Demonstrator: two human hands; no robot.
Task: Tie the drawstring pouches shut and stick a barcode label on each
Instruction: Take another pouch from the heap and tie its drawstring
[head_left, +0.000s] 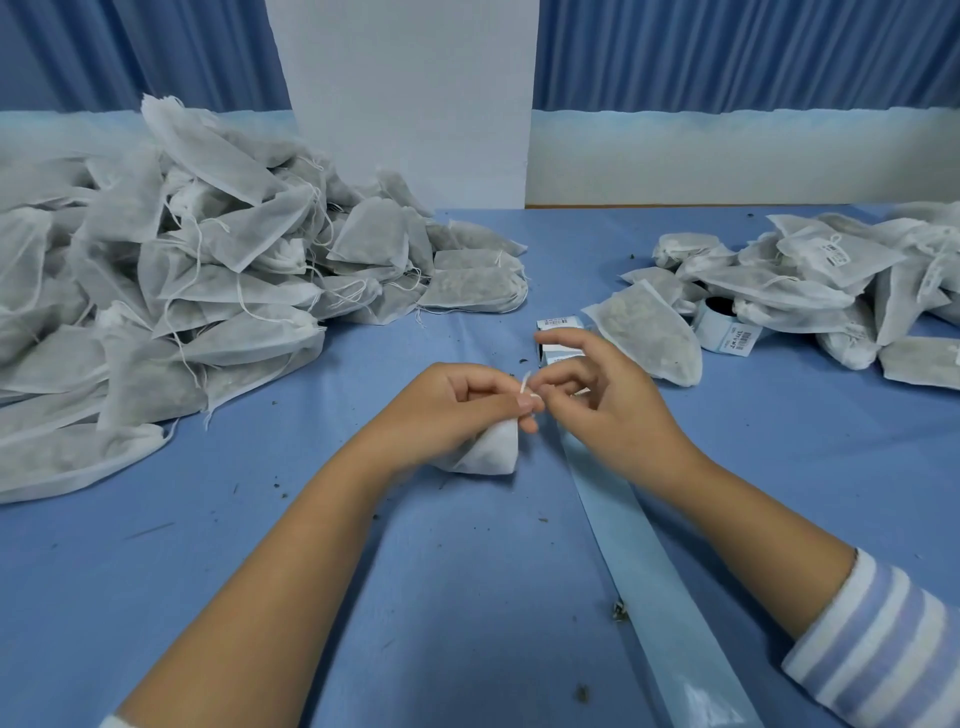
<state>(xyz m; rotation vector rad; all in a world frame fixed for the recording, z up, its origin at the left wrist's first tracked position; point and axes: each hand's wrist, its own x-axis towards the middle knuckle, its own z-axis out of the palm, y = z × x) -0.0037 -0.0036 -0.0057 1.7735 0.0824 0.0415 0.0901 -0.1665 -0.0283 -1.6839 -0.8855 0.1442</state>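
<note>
Head view: two bare forearms reach over a blue cloth-covered table (447, 597), and the hands meet near its middle.
Left hand: the left hand (470, 397) curls its fingers round the gathered neck of a small white non-woven pouch (493, 454), with thumb and forefinger pressed together at the top.
Pouch: its body rests on the table under the left hand, neck upward.
Drawstring: a thin white drawstring (524, 385) sticks up from the neck between the two hands.
Right hand: the right hand (610, 410) pinches the drawstring between its thumb and a curled finger; the forefinger is lifted apart from the others.
Left pile: a large heap of filled white pouches with loose strings (182, 280) lies on the table's left.
Right pile: a smaller heap of pouches bearing barcode labels (836, 270) lies far right.
Labels: a roll of white barcode labels (722, 322) sits at that heap's edge; a second small roll (558, 325) lies just beyond the right hand.
Backing strip: a long pale blue glossy strip (644, 571) runs from beneath the right hand toward the near edge.
Sleeve: a blue-and-white striped sleeve (878, 644) covers the right arm near the elbow.
</note>
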